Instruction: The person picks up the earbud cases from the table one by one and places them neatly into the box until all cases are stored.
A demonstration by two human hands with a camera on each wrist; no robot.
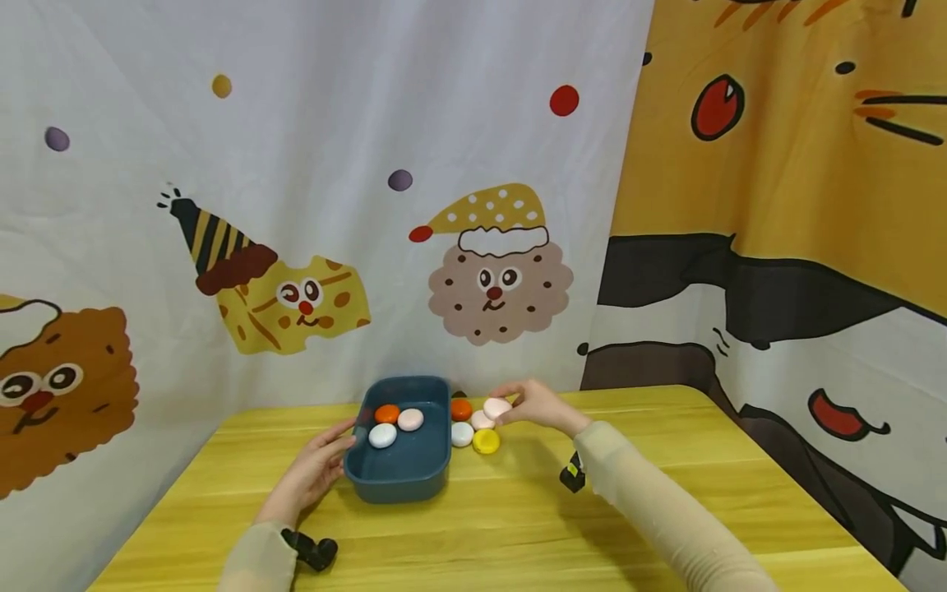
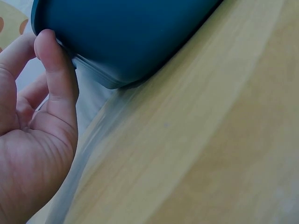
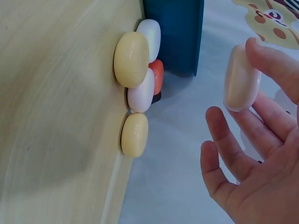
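Observation:
My right hand (image 1: pixel 543 407) pinches a pale pink rounded disc (image 3: pixel 243 79) between thumb and fingers, raised above the table. Other smooth discs lie below it, right of the blue box: an orange one (image 1: pixel 461 409), a white one (image 1: pixel 462 434), a pink one (image 1: pixel 482 421) and a yellow one (image 1: pixel 486 441). A second yellow disc (image 3: pixel 134 135) shows in the right wrist view. My left hand (image 1: pixel 314 469) touches the left side of the blue box (image 1: pixel 403 491), fingertips right at its rim. Inside lie an orange disc (image 1: pixel 387 413), a white disc (image 1: pixel 382 436) and a pink disc (image 1: pixel 410 420).
The yellow wood-grain table (image 1: pixel 473 543) ends at a white curtain (image 1: pixel 333 123) printed with cartoon snacks. An orange, black and white cartoon cloth (image 1: pixel 777 189) hangs along the right side. A dark strap device (image 1: pixel 314 551) sits on my left wrist, another (image 1: pixel 573 474) on my right.

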